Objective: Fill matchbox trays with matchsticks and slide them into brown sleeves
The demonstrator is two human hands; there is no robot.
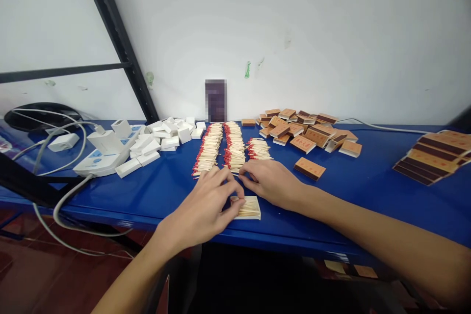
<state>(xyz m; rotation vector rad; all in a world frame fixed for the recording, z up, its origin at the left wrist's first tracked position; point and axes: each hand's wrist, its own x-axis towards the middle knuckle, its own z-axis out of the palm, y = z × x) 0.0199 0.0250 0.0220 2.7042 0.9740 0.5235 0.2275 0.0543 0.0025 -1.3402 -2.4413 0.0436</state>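
Note:
A small white matchbox tray (259, 210) holding matchsticks (249, 207) lies near the front edge of the blue table. My left hand (211, 201) is closed at the tray's left end, thumb and index finger together; what is between them is too small to tell. My right hand (271, 181) is behind the tray, its fingers pinched at the near end of the match rows; what it holds is hidden. Red-tipped matches lie in a left row (209, 149), a middle row (234, 144) and a shorter right pile (258, 148).
White trays (165, 135) are heaped at the left, beside a power strip (106, 157) with chargers and cables. Orange matchbox sleeves (301, 130) lie heaped at the back right, one sleeve (309, 168) nearer. More sleeves (434, 157) stand at the far right. A black frame (117, 34) rises left.

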